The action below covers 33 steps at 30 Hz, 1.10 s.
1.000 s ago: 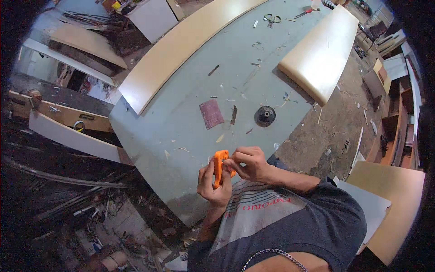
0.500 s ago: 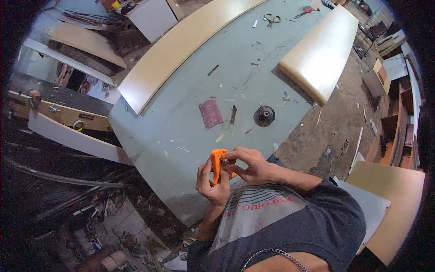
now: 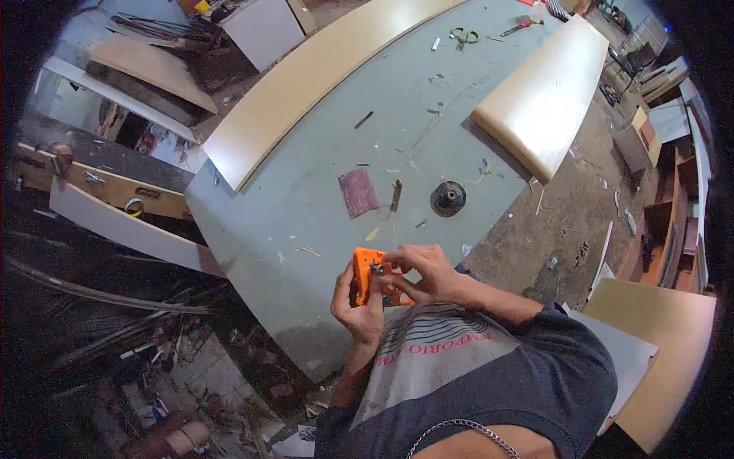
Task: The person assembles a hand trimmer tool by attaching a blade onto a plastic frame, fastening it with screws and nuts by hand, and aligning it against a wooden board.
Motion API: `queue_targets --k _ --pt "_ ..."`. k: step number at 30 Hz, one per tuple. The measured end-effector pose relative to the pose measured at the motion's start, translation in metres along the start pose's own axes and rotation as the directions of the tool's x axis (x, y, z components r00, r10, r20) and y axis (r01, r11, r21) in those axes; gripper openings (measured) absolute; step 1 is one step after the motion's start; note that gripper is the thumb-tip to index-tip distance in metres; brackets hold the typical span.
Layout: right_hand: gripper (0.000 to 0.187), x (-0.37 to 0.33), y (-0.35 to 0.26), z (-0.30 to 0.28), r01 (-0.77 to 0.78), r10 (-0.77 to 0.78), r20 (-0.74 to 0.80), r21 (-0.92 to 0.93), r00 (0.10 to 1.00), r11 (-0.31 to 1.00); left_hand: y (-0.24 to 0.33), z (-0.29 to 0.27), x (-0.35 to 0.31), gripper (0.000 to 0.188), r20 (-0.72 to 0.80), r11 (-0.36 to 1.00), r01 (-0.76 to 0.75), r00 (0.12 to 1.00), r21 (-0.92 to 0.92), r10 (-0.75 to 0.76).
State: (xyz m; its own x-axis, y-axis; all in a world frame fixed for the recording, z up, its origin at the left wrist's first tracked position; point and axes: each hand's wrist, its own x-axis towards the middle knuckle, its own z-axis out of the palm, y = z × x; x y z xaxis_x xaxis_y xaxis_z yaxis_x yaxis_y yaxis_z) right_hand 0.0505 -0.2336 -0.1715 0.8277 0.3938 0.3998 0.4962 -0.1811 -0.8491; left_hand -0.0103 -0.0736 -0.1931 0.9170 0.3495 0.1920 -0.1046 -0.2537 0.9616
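An orange hand tool (image 3: 365, 258) is held up over the near edge of the blue-grey table, close to my shirt. My left hand (image 3: 355, 309) is closed around its left side, with the thumb along the face turned to me. The right hand (image 3: 427, 272) curls in from the other side, thumb and forefinger bent at a small dark metal fitting (image 3: 377, 269) on the tool. The fingers partly cover that fitting, so whether they grip or just touch it is hard to see. Dark parts show lower on the tool.
On the table (image 3: 298, 222) lie a maroon sheet of sandpaper (image 3: 358, 193), a black cone-shaped piece (image 3: 448, 199), scissors (image 3: 463, 36) and scattered scraps. A long pale board (image 3: 306, 84) runs along the left edge; a thick pale board (image 3: 547, 96) stands at the right.
The orange tool has turned so that more of its broad face shows. Both hands stay on it, with the right fingers shifted slightly around the metal fitting.
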Motion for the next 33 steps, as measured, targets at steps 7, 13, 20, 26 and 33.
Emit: queue_targets --k 7,13,20,26,33 --pt "0.022 -0.006 0.021 -0.011 0.229 -0.199 0.143 -0.236 0.970 0.945 0.009 0.001 0.006 0.042 -0.034 0.983 0.089 0.995 -0.161 -0.096" --pt "0.020 0.007 -0.003 -0.012 0.224 -0.224 0.018 -0.043 0.975 0.974 0.010 0.000 0.007 0.042 -0.049 0.964 0.131 0.988 -0.230 -0.146" --pt "0.017 0.014 -0.001 -0.012 0.245 -0.247 -0.041 -0.063 0.968 0.968 0.008 -0.005 0.008 0.042 -0.022 0.960 0.156 0.986 -0.233 -0.165" --pt "0.026 0.000 0.026 -0.027 0.303 -0.324 -0.029 -0.285 0.946 0.910 0.013 -0.008 0.004 0.042 -0.012 0.965 0.138 0.989 -0.221 -0.145" --pt "0.038 0.007 0.017 -0.009 0.391 -0.380 0.094 -0.180 0.920 0.903 0.011 -0.005 0.002 0.039 -0.021 0.974 0.110 0.993 -0.199 -0.116"
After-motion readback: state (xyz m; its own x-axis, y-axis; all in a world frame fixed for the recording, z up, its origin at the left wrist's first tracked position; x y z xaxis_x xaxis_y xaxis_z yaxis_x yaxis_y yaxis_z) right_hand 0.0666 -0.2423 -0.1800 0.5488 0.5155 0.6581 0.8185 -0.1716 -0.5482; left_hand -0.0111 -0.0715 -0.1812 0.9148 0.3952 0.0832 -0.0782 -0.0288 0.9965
